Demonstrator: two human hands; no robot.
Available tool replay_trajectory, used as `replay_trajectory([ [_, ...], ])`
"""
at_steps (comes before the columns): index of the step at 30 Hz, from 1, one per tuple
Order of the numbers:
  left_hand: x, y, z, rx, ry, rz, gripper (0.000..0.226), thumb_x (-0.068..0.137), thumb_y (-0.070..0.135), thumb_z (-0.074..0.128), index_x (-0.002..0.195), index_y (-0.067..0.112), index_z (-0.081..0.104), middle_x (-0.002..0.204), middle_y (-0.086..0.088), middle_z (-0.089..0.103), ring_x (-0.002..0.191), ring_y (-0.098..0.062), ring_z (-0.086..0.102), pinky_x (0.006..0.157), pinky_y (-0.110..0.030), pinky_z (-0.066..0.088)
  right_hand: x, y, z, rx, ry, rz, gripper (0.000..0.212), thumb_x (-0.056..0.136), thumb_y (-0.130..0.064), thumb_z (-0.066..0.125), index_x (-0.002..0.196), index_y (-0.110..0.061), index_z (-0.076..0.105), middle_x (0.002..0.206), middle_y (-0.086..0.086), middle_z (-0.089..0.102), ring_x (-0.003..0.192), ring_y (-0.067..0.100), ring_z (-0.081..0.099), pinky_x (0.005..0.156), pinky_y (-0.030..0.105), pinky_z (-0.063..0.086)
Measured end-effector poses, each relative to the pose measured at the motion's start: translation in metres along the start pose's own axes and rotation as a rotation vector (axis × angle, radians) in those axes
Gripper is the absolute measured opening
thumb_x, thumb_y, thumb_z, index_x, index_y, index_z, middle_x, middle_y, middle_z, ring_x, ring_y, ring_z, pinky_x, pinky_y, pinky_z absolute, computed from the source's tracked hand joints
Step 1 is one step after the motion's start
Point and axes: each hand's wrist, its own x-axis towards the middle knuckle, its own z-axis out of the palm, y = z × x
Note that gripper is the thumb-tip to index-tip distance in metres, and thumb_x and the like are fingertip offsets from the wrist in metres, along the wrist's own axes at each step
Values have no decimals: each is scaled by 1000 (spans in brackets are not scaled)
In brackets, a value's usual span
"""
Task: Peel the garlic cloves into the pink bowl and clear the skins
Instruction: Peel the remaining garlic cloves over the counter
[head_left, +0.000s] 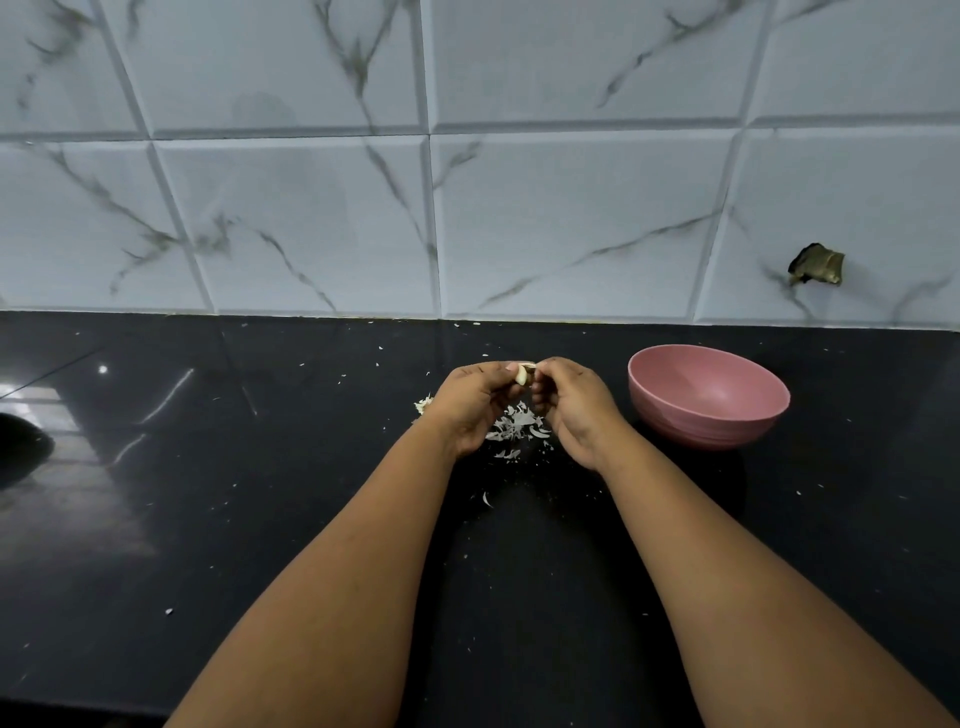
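One view only, head cam. Both hands are up over the black counter (260, 519), working a single garlic clove (522, 374). Left hand (470, 402) has fingers curled around the clove, pinching it; right hand (574, 410) pinches at the clove's tip, looks like it's on a flap of skin. Loose skins (514, 426) are piled on the counter directly below the hands, with smaller flecks scattered wider. More garlic (423, 404) peeks out just left of the left hand; can't tell if peeled. Pink bowl (709, 397) sits to the right, near the right hand, not touching; no cloves visible inside.

Step in hand, my read: mid-peel on this clove. Next: strip the skin fully, drop the clove in the bowl. Skin cleanup not started.
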Motion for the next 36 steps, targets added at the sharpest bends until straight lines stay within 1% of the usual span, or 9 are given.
replay_trajectory([
  [7, -1, -6, 3, 90, -68, 10, 17, 96, 0, 52, 99, -4, 68, 86, -11, 69, 81, -14, 64, 75, -17, 53, 0, 1, -2, -169, 118, -26, 33, 88, -6, 39, 56, -14, 45, 56, 3, 48, 52, 14, 41, 52, 27, 34],
  [13, -3, -9, 7, 180, -93, 27, 14, 96, -2, 52, 101, -3, 65, 93, -15, 67, 89, -19, 66, 89, -26, 55, 5, 3, -6, -425, 268, -154, 36, 90, -18, 45, 55, -14, 55, 58, 2, 59, 60, 19, 56, 64, 38, 49],
  [19, -4, -7, 7, 223, -5, 98, 14, 94, -5, 54, 97, 3, 65, 86, -9, 63, 74, -9, 66, 78, -16, 55, 8, -2, -9, -299, 389, -224, 32, 92, -13, 45, 63, -13, 59, 61, 2, 63, 57, 15, 59, 57, 28, 50],
  [23, -3, -5, 3, 170, 39, 121, 19, 91, -11, 54, 97, 4, 65, 87, -11, 63, 80, -12, 68, 80, -19, 56, 11, 8, -16, -581, 389, -224, 24, 74, -17, 61, 53, -12, 51, 56, 7, 62, 57, 26, 63, 56, 36, 52],
  [26, -5, -4, 6, 136, 57, 145, 16, 91, -10, 55, 96, 3, 64, 86, -10, 66, 84, -17, 68, 81, -21, 57, 10, 11, -18, -701, 373, -239, 15, 74, -8, 66, 71, -20, 59, 74, 1, 65, 68, 21, 63, 62, 28, 50],
  [28, -5, -4, 7, 153, 87, 162, 11, 90, -6, 60, 95, 3, 64, 83, -10, 68, 80, -17, 68, 76, -21, 57, 12, 10, -20, -674, 351, -250, 14, 82, -5, 67, 88, -18, 66, 85, 0, 68, 74, 15, 65, 68, 26, 51],
  [31, -7, -3, 6, 199, 165, 179, 8, 86, -3, 68, 90, 4, 66, 77, -9, 71, 68, -14, 66, 62, -19, 53, 9, 6, -18, -476, 305, -260, 8, 86, -16, 70, 79, -18, 68, 69, -2, 67, 56, 5, 62, 62, 27, 53],
  [33, -7, -1, 5, 199, 197, 191, 10, 81, -4, 72, 82, 5, 67, 72, -9, 72, 66, -15, 68, 64, -22, 54, 4, 5, -15, -400, 252, -261, 10, 84, -20, 73, 75, -18, 69, 65, -3, 66, 55, 0, 59, 58, 20, 50],
  [36, -7, -3, 4, 279, 212, 235, 13, 75, -2, 79, 76, 7, 68, 72, -9, 73, 69, -17, 71, 69, -28, 57, -1, 6, -8, -270, 98, -233, 5, 85, -11, 71, 89, -14, 72, 79, -3, 71, 69, 0, 63, 63, 13, 50],
])
